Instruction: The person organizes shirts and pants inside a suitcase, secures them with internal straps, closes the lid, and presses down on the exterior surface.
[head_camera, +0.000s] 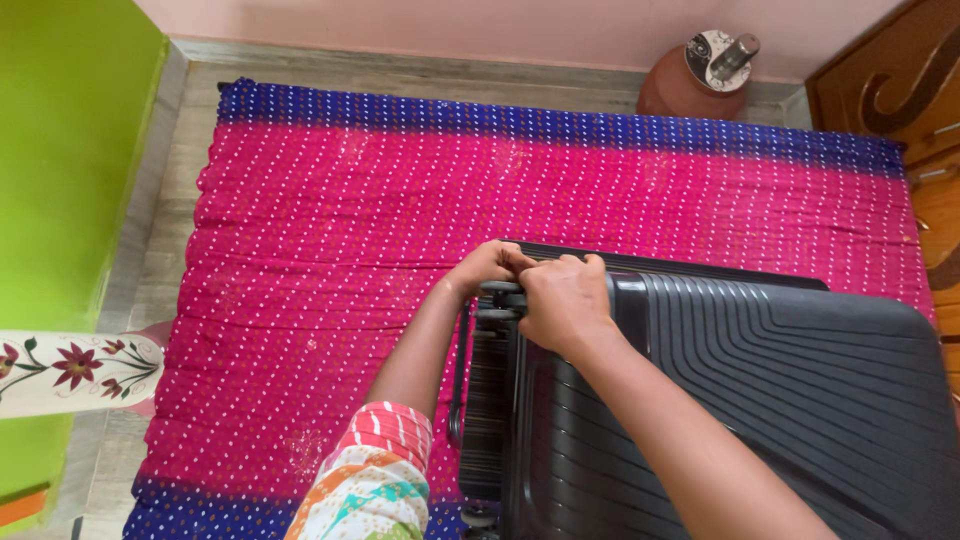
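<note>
- A person leans over a dark grey hard-shell suitcase (760, 400) that lies on a pink cloth (330, 300) spread across the floor, seen from a camera worn on the head.
- The suitcase fills the lower right of the view; its ribbed shell faces up and its near edge runs off the bottom of the frame.
- Both hands meet at the suitcase's upper left corner, close against each other.
- The left hand (488, 268) curls its fingers over the far edge of the corner, closed on the rim there; exactly what it pinches is hidden by the fingers.
- The right hand (562, 300) rests on top of the same corner, fingers bent down and closed over the edge beside the left hand; what lies under its fingertips cannot be told.
- Just below the hands a small black wheel (497, 312) shows at the corner of the case, and another wheel (478, 515) shows low on the same left side.
- The left forearm carries a short sleeve (385, 470) in red, white and teal stripes.
- The cloth is pink with white dots and has deep blue bands at its far and near ends.
- A brown clay pot (690, 85) with a round lid stands on the floor beyond the cloth, against the pale wall.
- A carved wooden door (900, 80) stands at the right edge; a green wall (60, 150) rises at the left.
</note>
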